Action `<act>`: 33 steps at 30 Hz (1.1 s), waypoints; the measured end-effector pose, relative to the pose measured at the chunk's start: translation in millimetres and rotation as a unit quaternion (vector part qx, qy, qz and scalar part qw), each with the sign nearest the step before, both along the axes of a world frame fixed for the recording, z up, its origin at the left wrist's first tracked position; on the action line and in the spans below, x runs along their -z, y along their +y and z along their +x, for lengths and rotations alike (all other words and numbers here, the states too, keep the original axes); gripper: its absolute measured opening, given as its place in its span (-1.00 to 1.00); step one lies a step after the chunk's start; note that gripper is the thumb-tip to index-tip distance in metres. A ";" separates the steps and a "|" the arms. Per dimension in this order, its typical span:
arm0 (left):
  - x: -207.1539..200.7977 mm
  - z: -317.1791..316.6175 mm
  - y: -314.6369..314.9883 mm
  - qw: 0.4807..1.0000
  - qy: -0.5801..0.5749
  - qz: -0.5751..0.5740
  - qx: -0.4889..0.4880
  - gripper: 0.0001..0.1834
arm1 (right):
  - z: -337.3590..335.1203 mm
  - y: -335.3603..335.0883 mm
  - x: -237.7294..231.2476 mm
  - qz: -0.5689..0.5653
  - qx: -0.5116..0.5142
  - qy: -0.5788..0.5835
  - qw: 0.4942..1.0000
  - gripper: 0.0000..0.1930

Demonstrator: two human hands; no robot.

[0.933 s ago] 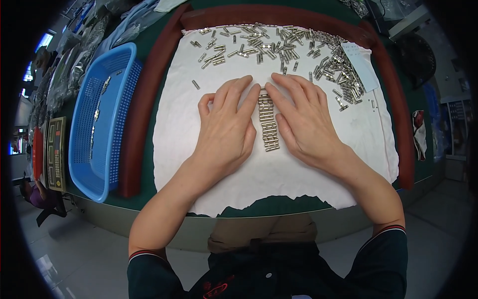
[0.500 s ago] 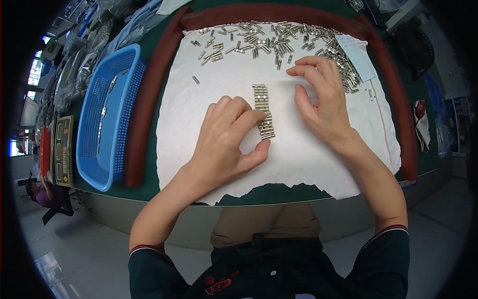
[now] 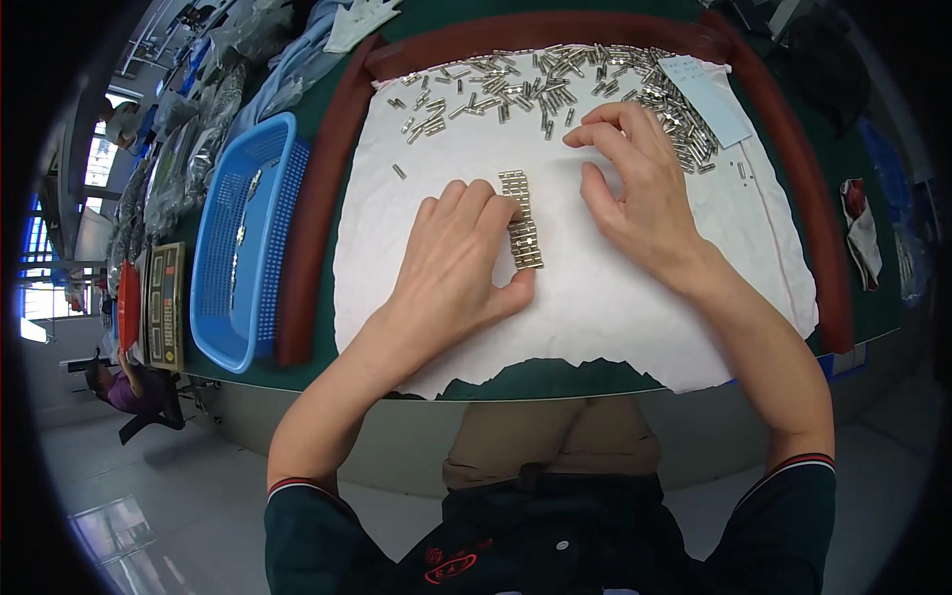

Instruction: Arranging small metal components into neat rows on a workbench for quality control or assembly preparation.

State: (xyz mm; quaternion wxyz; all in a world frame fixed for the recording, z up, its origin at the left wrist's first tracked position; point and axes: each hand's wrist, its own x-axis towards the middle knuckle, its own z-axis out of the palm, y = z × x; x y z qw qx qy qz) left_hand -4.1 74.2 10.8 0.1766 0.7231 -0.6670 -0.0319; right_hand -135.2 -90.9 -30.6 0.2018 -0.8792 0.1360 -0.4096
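A short strip of joined silver metal links, like a piece of watch band, lies on the white cloth. My left hand is bent over its left side. Its index fingertip touches the strip's edge and the thumb tip rests by the lower end, steadying it. My right hand hovers right of the strip. Its fingers are curled but apart from the thumb, and nothing shows between them. Many loose metal links are strewn along the cloth's far side, heaped densest at the far right. One single link lies apart at left.
Dark red padded edging borders the white cloth on three sides. At left stands a blue plastic basket with metal strips inside, beside a calculator-like device. A pale blue slip lies on the right heap. Another person sits far left.
The view has shifted slightly, so the table sits a little to the right. My left index fingertip has drawn back from over the strip to its left edge. My right hand stays nearly the same.
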 end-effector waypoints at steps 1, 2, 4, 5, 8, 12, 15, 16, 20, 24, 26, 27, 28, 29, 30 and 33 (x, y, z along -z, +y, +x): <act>-0.1 -0.1 -0.1 1.000 -0.005 0.002 0.004 -0.55 | -0.2 -0.2 0.0 0.003 -0.003 -0.002 1.000 -0.75; 0.2 0.0 -0.7 1.000 -0.008 0.004 0.009 -0.55 | -0.7 -0.5 0.3 0.006 0.000 -0.006 1.000 -0.75; -0.1 0.7 -3.3 1.000 -0.012 0.018 0.018 -0.54 | -2.0 -0.9 0.9 0.007 -0.001 0.000 1.000 -0.75; -1.1 1.0 -4.6 0.999 -0.012 0.029 0.024 -0.53 | -1.9 -1.0 1.4 0.011 0.001 -0.004 1.000 -0.75; -4.2 -1.2 -9.2 0.994 -0.065 0.074 0.045 -0.59 | -1.8 -1.2 2.3 0.007 0.000 -0.010 1.000 -0.75; -6.5 -12.7 -14.8 0.981 -0.123 0.139 0.053 -0.69 | -1.9 -2.6 2.8 0.010 -0.006 -0.008 1.000 -0.75; 2.0 -16.2 -11.3 0.975 -0.185 0.098 0.069 -0.80 | -1.4 -2.6 3.2 0.013 -0.010 -0.008 1.000 -0.75; 4.2 -17.2 -10.5 0.969 -0.217 0.100 0.069 -0.83 | -1.3 -2.3 3.0 0.017 -0.015 -0.005 1.000 -0.75; 3.7 -18.7 -13.3 0.951 -0.276 0.127 0.060 -0.88 | -1.9 -0.9 2.1 0.026 -0.019 -0.004 0.999 -0.74; 9.8 -21.8 -8.8 0.950 -0.289 0.106 0.049 -0.89 | -5.0 -0.1 -1.9 0.031 -0.012 0.005 0.999 -0.73; 10.4 -23.1 -3.1 0.944 -0.310 0.101 0.051 -0.88 | -5.1 0.1 -2.0 0.033 -0.017 0.005 0.999 -0.73; 10.0 -24.0 -1.0 0.942 -0.318 0.095 0.060 -0.86 | -5.2 -0.1 -2.1 0.036 -0.017 0.009 0.999 -0.73; 9.7 -24.3 -0.1 0.939 -0.325 0.088 0.068 -0.85 | -4.8 -0.4 -2.4 0.035 -0.018 0.008 0.999 -0.73; 9.3 -24.2 -0.3 0.939 -0.326 0.088 0.066 -0.85 | -4.3 -0.1 -2.7 0.035 -0.018 0.010 0.999 -0.74; 8.9 -23.7 -1.3 0.937 -0.330 0.095 0.071 -0.84 | -4.1 0.2 -3.0 0.036 -0.018 0.011 0.999 -0.74; 8.7 -18.2 -3.7 0.934 -0.332 0.100 0.085 -0.82 | -3.9 0.7 -2.8 0.047 -0.017 0.016 0.999 -0.75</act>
